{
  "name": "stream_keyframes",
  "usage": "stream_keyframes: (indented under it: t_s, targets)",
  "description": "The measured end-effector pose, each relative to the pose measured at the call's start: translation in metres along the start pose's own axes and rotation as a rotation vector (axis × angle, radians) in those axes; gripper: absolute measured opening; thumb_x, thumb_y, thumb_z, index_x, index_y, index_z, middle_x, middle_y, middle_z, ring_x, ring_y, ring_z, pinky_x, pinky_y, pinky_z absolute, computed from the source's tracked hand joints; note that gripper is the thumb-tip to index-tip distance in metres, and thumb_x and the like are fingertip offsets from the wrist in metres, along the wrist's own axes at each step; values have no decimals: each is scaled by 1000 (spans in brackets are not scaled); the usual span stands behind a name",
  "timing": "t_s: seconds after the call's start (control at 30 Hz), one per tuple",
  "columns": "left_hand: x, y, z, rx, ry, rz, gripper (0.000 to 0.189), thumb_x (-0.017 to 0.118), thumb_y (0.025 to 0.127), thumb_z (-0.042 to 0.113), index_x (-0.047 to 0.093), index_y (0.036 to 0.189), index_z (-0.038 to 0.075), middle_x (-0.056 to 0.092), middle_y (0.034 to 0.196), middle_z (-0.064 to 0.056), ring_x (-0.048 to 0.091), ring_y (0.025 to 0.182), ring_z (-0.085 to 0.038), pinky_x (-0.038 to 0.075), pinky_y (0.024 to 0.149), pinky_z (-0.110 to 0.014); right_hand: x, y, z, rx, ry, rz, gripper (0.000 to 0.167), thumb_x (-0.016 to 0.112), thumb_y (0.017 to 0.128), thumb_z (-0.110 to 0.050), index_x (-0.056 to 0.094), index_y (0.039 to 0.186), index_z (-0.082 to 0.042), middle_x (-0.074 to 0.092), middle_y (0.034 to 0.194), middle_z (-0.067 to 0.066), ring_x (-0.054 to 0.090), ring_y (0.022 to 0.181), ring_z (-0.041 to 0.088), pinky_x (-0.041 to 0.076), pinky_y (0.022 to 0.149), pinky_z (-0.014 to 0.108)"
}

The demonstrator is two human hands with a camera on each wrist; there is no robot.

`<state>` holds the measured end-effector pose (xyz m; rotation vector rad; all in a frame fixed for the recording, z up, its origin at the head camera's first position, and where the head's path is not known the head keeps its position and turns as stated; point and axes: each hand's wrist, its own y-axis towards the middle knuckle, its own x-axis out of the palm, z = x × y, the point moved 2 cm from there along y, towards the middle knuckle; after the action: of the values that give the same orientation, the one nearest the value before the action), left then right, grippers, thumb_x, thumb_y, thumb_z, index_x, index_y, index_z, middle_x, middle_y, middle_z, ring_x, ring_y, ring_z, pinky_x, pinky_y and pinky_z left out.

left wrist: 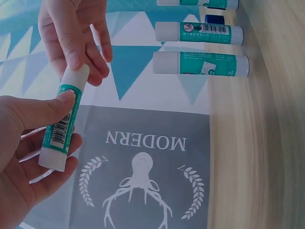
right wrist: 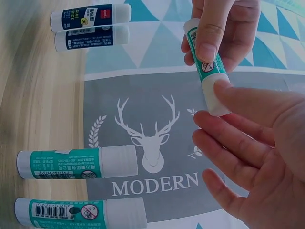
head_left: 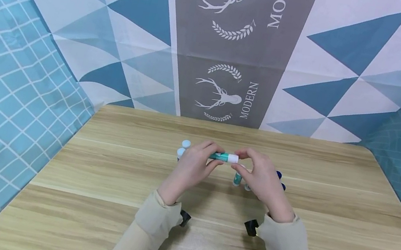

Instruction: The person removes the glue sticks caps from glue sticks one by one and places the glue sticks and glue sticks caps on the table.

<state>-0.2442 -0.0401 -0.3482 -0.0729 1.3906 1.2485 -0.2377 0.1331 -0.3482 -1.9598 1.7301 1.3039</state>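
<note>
A green glue stick (head_left: pixel 221 156) with a white cap is held sideways above the table between both hands. My left hand (head_left: pixel 193 164) grips its green body, thumb across the label in the left wrist view. The white cap end is pinched by the thumb and fingers of my right hand (head_left: pixel 259 175). Seen from the right wrist, the left hand (right wrist: pixel 228 33) is at the far end of the held stick. Green glue sticks (head_left: pixel 237 179) stand upright on the table just below the right hand, partly covered by it.
Dark blue glue sticks (right wrist: pixel 88 18) with white caps stand beside the left hand. Small dark blue round tops (head_left: pixel 279 174) show behind the right hand. Everything stands on a wooden table (head_left: pixel 114 181), with patterned cloth (head_left: pixel 134 19) behind and at both sides.
</note>
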Motion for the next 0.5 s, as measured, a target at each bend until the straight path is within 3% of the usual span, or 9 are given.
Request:
stream_keyframes:
  t_s: [0.5]
  targets:
    - [-4,1,3,64,16,39,18,72,77,16,65,92,9,61,88,0,57,74,-10,47,63,-21,1,0,-2,-63,-10,40,30,66,82,-25,65,107,-9,67,102,5,59,96,22,42,89,45]
